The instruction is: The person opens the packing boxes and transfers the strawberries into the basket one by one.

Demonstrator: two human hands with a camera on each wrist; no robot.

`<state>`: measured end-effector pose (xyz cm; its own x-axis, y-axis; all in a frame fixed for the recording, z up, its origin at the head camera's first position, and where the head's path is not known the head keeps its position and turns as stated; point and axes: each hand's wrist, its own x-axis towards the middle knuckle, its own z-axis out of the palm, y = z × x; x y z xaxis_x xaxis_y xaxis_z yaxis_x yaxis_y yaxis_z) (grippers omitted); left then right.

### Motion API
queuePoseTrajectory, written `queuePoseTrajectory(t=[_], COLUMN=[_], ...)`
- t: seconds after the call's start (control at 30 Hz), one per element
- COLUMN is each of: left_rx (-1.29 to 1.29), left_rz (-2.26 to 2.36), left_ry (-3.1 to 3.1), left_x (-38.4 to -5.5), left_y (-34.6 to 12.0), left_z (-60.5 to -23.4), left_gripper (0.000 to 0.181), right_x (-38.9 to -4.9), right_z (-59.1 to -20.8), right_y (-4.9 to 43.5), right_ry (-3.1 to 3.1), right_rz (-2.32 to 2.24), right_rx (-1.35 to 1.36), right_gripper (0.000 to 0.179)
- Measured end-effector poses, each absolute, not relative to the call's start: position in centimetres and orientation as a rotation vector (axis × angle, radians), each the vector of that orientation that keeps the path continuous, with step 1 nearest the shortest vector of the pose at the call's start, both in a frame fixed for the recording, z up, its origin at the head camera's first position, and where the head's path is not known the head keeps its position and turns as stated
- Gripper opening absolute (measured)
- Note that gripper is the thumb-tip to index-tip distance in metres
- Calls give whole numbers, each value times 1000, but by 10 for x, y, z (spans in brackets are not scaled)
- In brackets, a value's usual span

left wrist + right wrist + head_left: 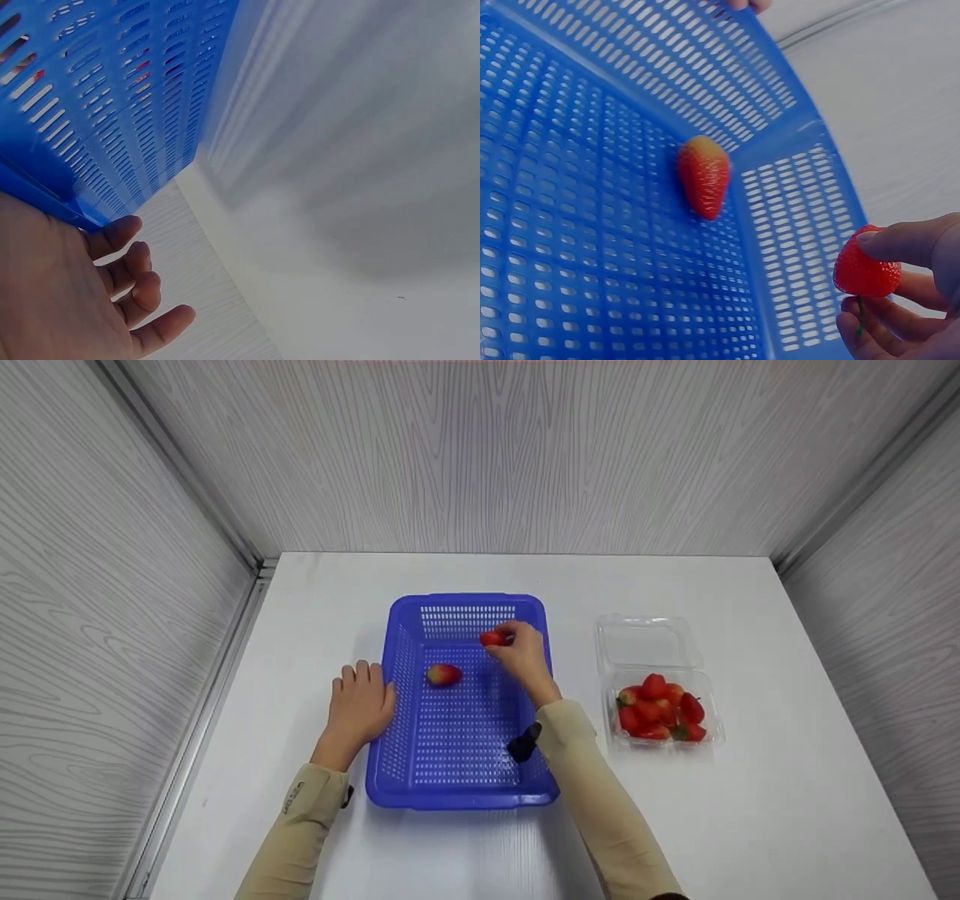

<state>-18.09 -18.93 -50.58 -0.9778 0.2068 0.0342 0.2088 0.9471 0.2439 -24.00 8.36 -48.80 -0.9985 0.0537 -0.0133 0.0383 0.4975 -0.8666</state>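
Note:
A blue plastic basket (465,799) with slotted walls stands on the white table. Between thumb and fingers, my right hand (523,652) pinches a red strawberry (866,262) over the basket's far right part; a green stem (860,315) hangs from it. Another strawberry (444,675), red with a yellowish end, lies on the basket floor. At the left rim, my left hand (360,703) rests against the basket, its fingers extended outside the wall. The left wrist view shows those fingers (139,292) loosely spread below the rim, not curled round it.
Right of the basket sits a clear plastic box (611,735) with its lid (649,641) folded back, holding several strawberries (652,709). White wood-grain panels (480,457) enclose the table (795,780) at the back and sides.

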Motion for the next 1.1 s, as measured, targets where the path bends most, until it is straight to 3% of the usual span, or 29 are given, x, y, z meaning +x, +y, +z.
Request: queuePoseTrajectory(t=[0.57,0.83,1.1], left_rx=[-333,-353,-349], left_rz=[-432,-410,-414], left_ry=[-3106,-3078,-3083], left_x=[-179,-178,-181], left_y=[-190,-192,-190], left_z=[-507,-506,-506], left_gripper=[36,34,36], right_x=[-239,-240,-243], right_z=[-526,-531,-531], right_y=[60,58,58], right_ry=[-2907,-2942,-2952], right_rz=[1464,1471,1524], right_rx=[-212,-122,-156], right_gripper=[24,22,34])
